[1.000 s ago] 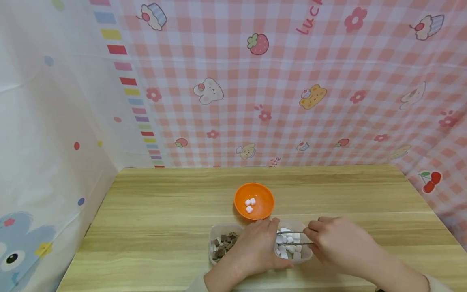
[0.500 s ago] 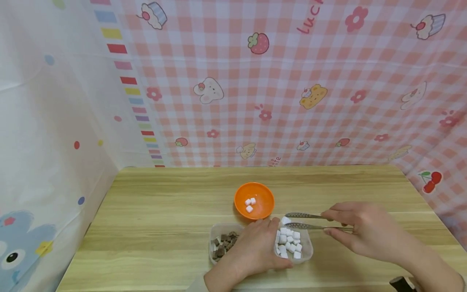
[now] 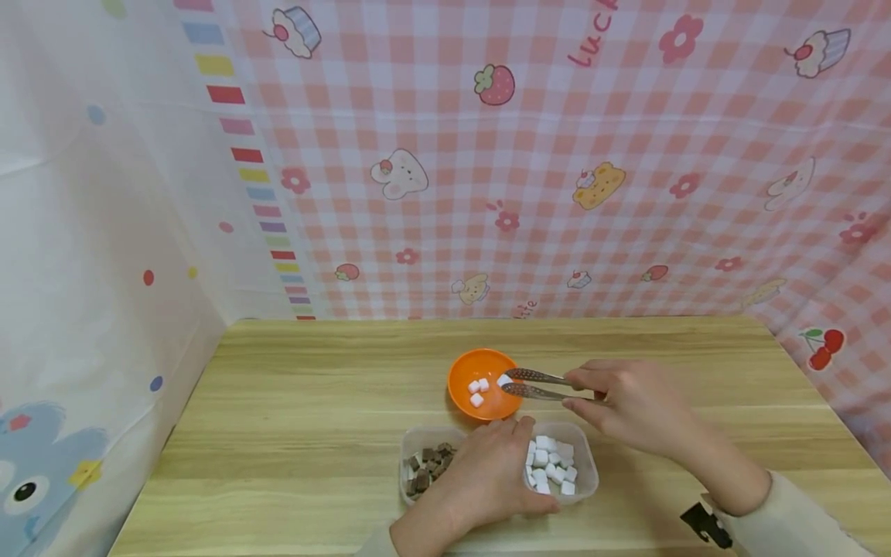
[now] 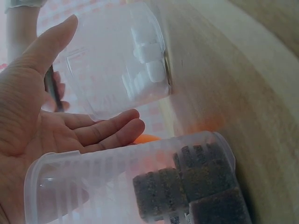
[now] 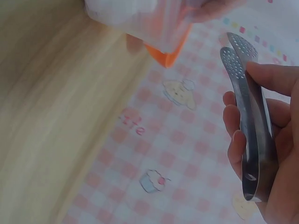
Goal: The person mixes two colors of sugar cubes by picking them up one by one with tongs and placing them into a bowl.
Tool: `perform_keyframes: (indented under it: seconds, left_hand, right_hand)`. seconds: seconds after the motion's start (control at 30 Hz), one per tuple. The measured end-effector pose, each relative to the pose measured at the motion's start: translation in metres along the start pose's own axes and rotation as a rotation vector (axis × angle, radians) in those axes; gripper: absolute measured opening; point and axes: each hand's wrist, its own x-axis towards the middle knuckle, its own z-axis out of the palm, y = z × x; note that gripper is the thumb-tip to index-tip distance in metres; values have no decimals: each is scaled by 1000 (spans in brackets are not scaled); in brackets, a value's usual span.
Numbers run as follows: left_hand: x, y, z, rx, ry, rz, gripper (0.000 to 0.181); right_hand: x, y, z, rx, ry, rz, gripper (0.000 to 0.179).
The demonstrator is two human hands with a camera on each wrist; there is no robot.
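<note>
My right hand (image 3: 629, 406), lower right of the head frame, grips tongs (image 3: 541, 393) reaching left over the orange bowl (image 3: 473, 365); that view alone shows the white cube (image 3: 503, 380) at their tips.

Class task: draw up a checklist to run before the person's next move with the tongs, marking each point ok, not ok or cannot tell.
1. Tongs in hand: ok, the right hand grips them.
2. Tong tips over the orange bowl: ok in the head view.
3. White cube at the tips firmly pinched: cannot tell; the right wrist view shows none between them.
4. Bowl upright on the table: ok, with three white cubes lying inside.
5. White-cube container steadied: cannot tell; the left hand lies at its side, but firmness doesn't show.
6. Brown pieces kept separate: ok, in their own container.
</note>
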Motion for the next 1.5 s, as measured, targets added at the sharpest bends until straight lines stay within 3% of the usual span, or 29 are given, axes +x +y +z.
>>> perform_keyframes:
  seconds: [0.27, 0.5, 0.7, 1.0, 1.5]
  left_hand:
    - [1, 1, 1, 15, 1, 13, 96]
    - [0, 2, 0, 12, 3, 12, 96]
    - [0, 2, -1, 0, 3, 2, 101]
    - [-1, 2, 0, -19, -8, -18, 101]
    - [-1, 2, 1, -27, -14, -25, 103]
  right_hand:
    - [1, 3, 16, 25, -26, 56, 25]
    - [-9, 4, 5, 50, -7, 82, 27]
    - [-22, 8, -11, 4, 45, 15, 29]
    - [-38, 7, -32, -28, 44, -42, 34]
    - [-53, -6, -35, -169, -110, -130, 35]
